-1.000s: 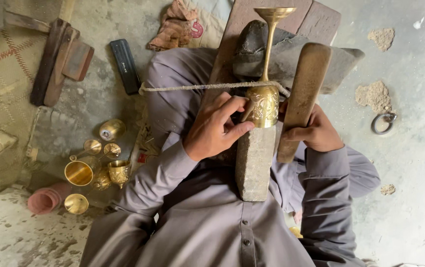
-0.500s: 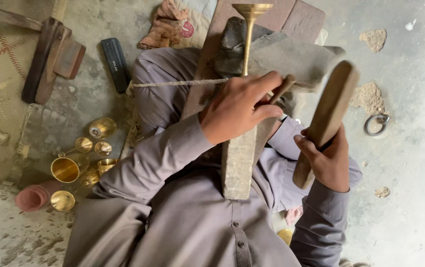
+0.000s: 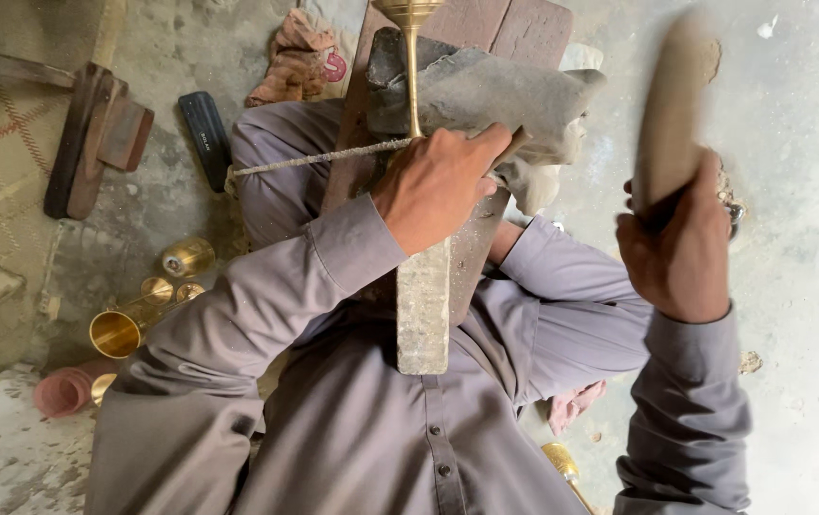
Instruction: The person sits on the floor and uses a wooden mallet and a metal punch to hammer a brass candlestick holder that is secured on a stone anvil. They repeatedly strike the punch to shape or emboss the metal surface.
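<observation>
Left hand (image 3: 438,186): wrapped tight around the lower part of a brass goblet (image 3: 410,57), pinning it onto a grey metal bar (image 3: 423,305) that runs down over the person's lap; only the goblet's slim stem and flared end show above the knuckles.
Right hand (image 3: 676,243): fist clenched on the handle of a wooden mallet (image 3: 674,105), held high at the right, its head blurred.
Under the work: a grey cloth (image 3: 486,91) draped over a wooden board (image 3: 514,29).
String: a taut cord (image 3: 324,155) crosses the thigh to the goblet.
Floor, left side: several brass cups (image 3: 116,332), a pink cup (image 3: 64,391) and a dark case (image 3: 205,138).
</observation>
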